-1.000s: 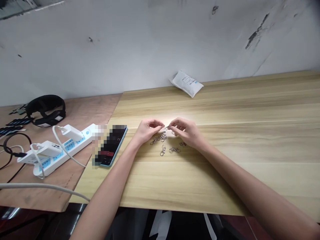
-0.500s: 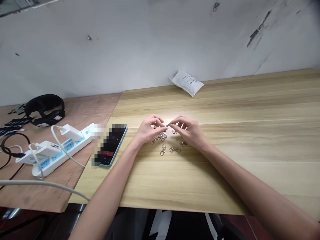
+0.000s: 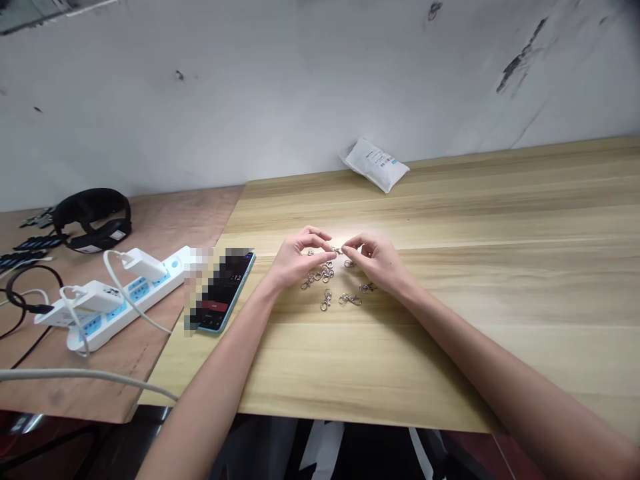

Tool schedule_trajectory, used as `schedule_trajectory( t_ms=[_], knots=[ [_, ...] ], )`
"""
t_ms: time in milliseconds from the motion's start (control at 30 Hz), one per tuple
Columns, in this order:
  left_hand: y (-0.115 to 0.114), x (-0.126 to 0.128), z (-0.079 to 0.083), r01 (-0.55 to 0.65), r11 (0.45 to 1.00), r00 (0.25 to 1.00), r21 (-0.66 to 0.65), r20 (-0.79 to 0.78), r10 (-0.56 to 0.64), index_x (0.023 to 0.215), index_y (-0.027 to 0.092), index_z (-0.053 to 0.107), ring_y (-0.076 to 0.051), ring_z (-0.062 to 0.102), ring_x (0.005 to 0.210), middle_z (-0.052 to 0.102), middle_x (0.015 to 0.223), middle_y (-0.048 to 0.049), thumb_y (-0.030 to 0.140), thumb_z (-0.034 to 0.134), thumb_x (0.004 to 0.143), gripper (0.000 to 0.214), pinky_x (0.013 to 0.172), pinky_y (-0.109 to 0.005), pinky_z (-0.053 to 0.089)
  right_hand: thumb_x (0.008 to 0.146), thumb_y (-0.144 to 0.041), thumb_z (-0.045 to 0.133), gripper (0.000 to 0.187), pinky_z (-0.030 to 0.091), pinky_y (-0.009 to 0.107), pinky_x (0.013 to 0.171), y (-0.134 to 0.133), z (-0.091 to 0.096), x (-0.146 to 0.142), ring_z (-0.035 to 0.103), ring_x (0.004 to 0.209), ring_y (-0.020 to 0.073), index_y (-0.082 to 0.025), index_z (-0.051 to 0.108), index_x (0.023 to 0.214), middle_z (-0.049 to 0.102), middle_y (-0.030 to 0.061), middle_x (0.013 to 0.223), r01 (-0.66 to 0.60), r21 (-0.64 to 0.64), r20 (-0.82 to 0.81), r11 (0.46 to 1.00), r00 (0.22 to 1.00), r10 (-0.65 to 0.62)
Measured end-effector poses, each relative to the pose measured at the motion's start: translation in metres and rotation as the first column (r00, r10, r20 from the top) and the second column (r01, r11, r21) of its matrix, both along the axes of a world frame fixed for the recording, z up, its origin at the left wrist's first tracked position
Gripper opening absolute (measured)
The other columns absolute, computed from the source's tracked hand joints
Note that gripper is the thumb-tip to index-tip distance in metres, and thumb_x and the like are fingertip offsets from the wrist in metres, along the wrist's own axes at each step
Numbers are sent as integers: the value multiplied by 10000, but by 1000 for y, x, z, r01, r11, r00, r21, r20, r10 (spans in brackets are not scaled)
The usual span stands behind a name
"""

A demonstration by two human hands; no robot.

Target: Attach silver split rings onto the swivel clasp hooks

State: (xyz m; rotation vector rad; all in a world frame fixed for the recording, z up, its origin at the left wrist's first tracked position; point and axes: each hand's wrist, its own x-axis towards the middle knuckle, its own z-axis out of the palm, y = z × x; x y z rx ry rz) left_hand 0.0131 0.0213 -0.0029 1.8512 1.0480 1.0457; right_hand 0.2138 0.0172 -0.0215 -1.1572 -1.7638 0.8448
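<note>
Both of my hands meet over a light wooden table (image 3: 450, 320). My left hand (image 3: 299, 259) and my right hand (image 3: 377, 261) each pinch one end of a small metal clasp (image 3: 336, 251) held just above the wood. Below and between the hands lie several loose silver swivel clasps (image 3: 326, 299), with another clasp (image 3: 350, 299) to its right. A small ring (image 3: 349, 264) lies near my right fingers. Other clasps are partly hidden under my hands.
A phone (image 3: 223, 291) lies left of my left forearm. Beyond it, on a darker table, a white power strip (image 3: 115, 297) holds chargers and cables. Black headphones (image 3: 93, 218) sit far left. A white packet (image 3: 375, 165) rests against the wall.
The hands have stayed in place. My left fingers have lifted and spread slightly while still pinching the clasp with the right hand.
</note>
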Motion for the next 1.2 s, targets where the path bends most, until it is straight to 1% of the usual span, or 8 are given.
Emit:
schedule_trajectory(
  t_ms=[133,233,433,533,667,800,1000,1200],
  knots=[
    [0,2,-2,0,999,996,-37,91,3,769,182,720,-206,611,998,622,1021,-68,304,780,731,141,875,-389,496,876,-296,588,223,390,259,584,-5,-2,-4,462,579,103,-183,681,1044,656,45,877,-114,163,106,980,990,98],
    [0,4,-4,39,998,994,-59,105,-33,776,183,723,-198,620,964,628,1021,-65,287,777,734,124,852,-380,499,883,-254,569,153,376,252,593,-8,-4,-9,457,583,99,-188,679,965,628,35,863,-172,239,182,956,975,130],
    [-1,8,-4,-20,995,999,99,30,17,762,190,725,-187,614,947,651,922,-51,274,766,753,94,911,-384,462,943,-203,471,208,361,254,612,-4,-7,-6,479,640,124,-166,664,873,572,33,783,-240,258,248,936,953,176],
    [0,9,-4,-31,995,999,99,37,28,744,187,710,-192,610,968,649,920,-51,286,772,745,117,915,-383,458,956,-206,463,217,357,253,607,-3,-6,-4,471,634,123,-164,662,877,553,26,766,-282,265,219,922,949,227],
    [1,9,-6,-13,996,991,-88,129,25,794,174,683,-189,624,919,648,936,-53,326,806,702,216,833,-362,494,966,-217,461,225,352,254,603,-4,-4,-5,468,644,129,-163,649,856,537,24,748,-280,303,175,911,956,236],
    [0,8,-7,68,959,973,-274,232,-3,873,158,699,-167,638,818,675,900,-60,357,812,696,290,761,-336,511,967,-234,473,217,353,259,609,-5,-5,-6,467,654,131,-172,657,869,542,28,769,-245,323,172,914,965,198],
    [-1,7,-5,97,967,942,-234,335,-14,777,171,712,-163,642,840,687,894,-47,336,819,692,214,772,-334,520,971,-282,472,233,357,263,599,-8,-2,-8,449,616,129,-187,680,931,523,15,728,-199,309,121,930,978,169],
    [0,5,-4,69,982,956,-175,291,-15,758,185,725,-169,650,860,677,930,-53,346,799,719,181,804,-370,532,963,-322,474,252,349,260,587,-11,6,-8,435,605,121,-179,649,852,547,10,697,-175,222,60,959,984,166]
  ],
)
